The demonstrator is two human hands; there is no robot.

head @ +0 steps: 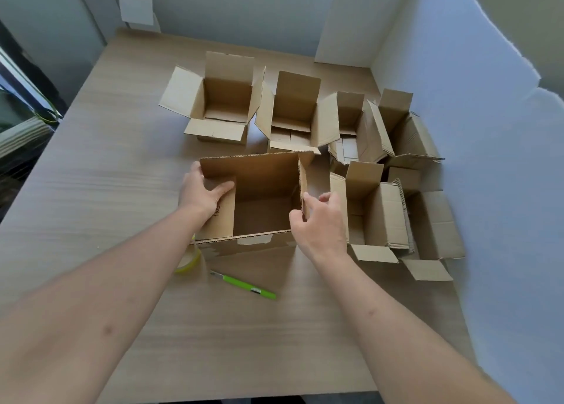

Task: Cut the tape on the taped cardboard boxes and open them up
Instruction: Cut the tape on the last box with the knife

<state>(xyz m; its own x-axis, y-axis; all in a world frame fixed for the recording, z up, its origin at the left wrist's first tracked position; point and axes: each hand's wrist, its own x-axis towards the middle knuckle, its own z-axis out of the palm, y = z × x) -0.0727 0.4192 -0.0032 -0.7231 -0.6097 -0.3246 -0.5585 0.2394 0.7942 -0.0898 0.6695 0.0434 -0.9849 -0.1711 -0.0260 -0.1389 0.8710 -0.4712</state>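
Two bare hands are set on the nearest cardboard box (262, 208), which stands open in the middle of the wooden table (122, 174). The box's left flap is held by the left hand (203, 190), its thumb curled over the flap and the other fingers hidden behind it. The right flap's edge is pinched between the thumb and curled fingers of the right hand (317, 220). Scraps of cut tape (254, 239) are seen on the box's near flap. Just near of the box a green utility knife (244, 284) is laid flat on the table, and to its left a roll of clear tape (189, 258) is partly hidden by the left forearm. Further opened boxes (293, 113) are gathered on the far and right sides.
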